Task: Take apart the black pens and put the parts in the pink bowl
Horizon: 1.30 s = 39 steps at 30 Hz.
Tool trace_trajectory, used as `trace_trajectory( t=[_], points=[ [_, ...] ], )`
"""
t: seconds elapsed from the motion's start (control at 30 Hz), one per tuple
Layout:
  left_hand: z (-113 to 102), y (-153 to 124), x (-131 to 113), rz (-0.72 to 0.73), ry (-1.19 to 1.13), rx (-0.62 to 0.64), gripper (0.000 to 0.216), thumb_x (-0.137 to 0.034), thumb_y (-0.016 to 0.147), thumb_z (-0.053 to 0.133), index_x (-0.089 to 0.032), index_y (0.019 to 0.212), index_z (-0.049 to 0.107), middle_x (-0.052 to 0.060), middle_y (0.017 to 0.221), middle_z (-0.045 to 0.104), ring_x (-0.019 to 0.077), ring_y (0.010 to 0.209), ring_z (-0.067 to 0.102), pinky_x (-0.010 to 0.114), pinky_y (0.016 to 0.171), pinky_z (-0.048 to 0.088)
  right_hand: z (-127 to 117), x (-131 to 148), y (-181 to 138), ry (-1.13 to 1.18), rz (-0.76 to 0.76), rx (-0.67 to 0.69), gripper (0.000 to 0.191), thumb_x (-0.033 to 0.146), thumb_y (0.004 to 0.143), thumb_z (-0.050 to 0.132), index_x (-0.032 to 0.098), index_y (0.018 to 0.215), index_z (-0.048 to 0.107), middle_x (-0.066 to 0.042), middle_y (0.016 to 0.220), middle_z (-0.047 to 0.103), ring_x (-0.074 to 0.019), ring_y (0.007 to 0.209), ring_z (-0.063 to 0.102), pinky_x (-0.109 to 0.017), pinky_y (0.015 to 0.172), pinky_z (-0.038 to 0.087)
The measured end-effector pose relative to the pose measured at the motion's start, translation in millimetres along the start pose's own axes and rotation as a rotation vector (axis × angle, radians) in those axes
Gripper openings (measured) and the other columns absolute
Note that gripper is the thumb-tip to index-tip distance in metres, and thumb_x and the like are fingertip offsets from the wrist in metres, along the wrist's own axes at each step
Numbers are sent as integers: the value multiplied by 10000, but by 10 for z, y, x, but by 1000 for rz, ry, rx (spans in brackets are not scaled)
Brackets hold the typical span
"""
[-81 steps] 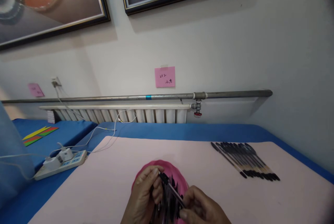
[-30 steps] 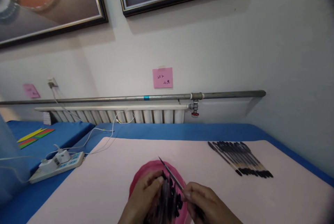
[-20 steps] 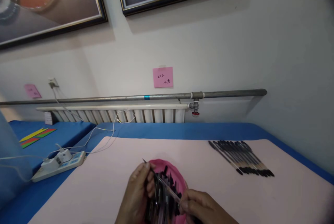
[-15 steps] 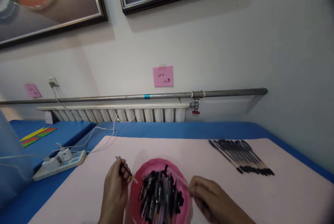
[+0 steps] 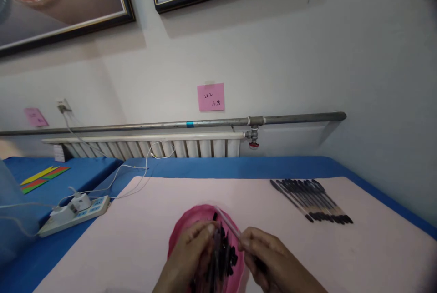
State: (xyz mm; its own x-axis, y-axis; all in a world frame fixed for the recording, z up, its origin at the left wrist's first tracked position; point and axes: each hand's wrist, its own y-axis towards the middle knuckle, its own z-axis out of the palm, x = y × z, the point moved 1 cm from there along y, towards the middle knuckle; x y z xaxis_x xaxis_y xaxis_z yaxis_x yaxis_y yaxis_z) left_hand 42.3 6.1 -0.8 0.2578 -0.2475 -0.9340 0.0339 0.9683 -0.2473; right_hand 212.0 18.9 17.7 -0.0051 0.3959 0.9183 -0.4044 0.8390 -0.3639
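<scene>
A pink bowl (image 5: pixel 180 222) with a wavy rim holds black pen caps and clear pen parts (image 5: pixel 223 256). Above its left half is my left hand (image 5: pixel 191 254), with thumb and fingers pinched together. The slim pen refill it held a moment ago is mostly hidden by the fingers now. My right hand (image 5: pixel 266 256), at the bowl's right edge, is closed on the lower end of a clear pen barrel (image 5: pixel 227 221). This barrel slants up and left over the bowl, its far end close to my left fingertips.
On the right of the pink table cover (image 5: pixel 136 229) lies a row of several pens with black caps (image 5: pixel 310 199). A power strip (image 5: pixel 75 215) with plugs and white cables sits at the left. Behind the blue table edge are a radiator (image 5: pixel 191 147) and a pipe (image 5: pixel 218 123).
My left hand has moved right, from beside the bowl to over it, nearer the barrel. My right hand stays by the bowl's right rim with the barrel. The view has shifted slightly.
</scene>
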Motion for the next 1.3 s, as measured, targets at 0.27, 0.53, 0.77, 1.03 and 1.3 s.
trace_trajectory(
  t=[0.27, 0.53, 0.77, 1.03, 1.3],
  points=[
    [197, -17, 42, -7, -304, 103, 344, -453, 674, 719, -144, 749, 586, -103, 450, 361, 5, 342, 218, 168, 345, 105, 15, -216, 138, 182, 120, 304, 305, 467, 660, 566, 166, 703, 548, 28, 498, 542, -56, 400, 436, -173, 421, 272],
    [173, 8, 60, 49, -314, 87, 337, -443, 696, 707, -145, 729, 553, -104, 455, 365, 0, 336, 244, 158, 333, 137, 37, -208, 55, -125, -105, 168, 237, 406, 761, 493, 189, 667, 501, 57, 518, 456, -60, 417, 347, -203, 450, 254],
    [236, 1, 40, 63, -342, 4, 379, -467, 659, 729, -147, 705, 529, -114, 424, 351, -1, 326, 234, 153, 330, 136, 85, -206, 23, -133, -198, 31, 183, 376, 708, 590, 208, 768, 546, 30, 656, 556, -100, 550, 460, -215, 525, 323],
    [238, -7, 3, 82, -358, -5, 366, -457, 680, 716, -147, 697, 522, -115, 430, 338, -1, 331, 243, 150, 337, 144, 74, -196, 18, -102, -199, 18, 242, 412, 716, 602, 190, 654, 530, 39, 563, 497, -76, 479, 403, -200, 475, 291],
    [243, -19, -18, 76, -331, -14, 408, -478, 631, 744, -150, 672, 505, -110, 425, 361, 0, 327, 257, 143, 326, 158, 54, -232, 88, 14, 66, 243, 437, 597, 782, 394, 181, 779, 526, 5, 593, 549, -66, 383, 413, -197, 411, 260]
  ],
)
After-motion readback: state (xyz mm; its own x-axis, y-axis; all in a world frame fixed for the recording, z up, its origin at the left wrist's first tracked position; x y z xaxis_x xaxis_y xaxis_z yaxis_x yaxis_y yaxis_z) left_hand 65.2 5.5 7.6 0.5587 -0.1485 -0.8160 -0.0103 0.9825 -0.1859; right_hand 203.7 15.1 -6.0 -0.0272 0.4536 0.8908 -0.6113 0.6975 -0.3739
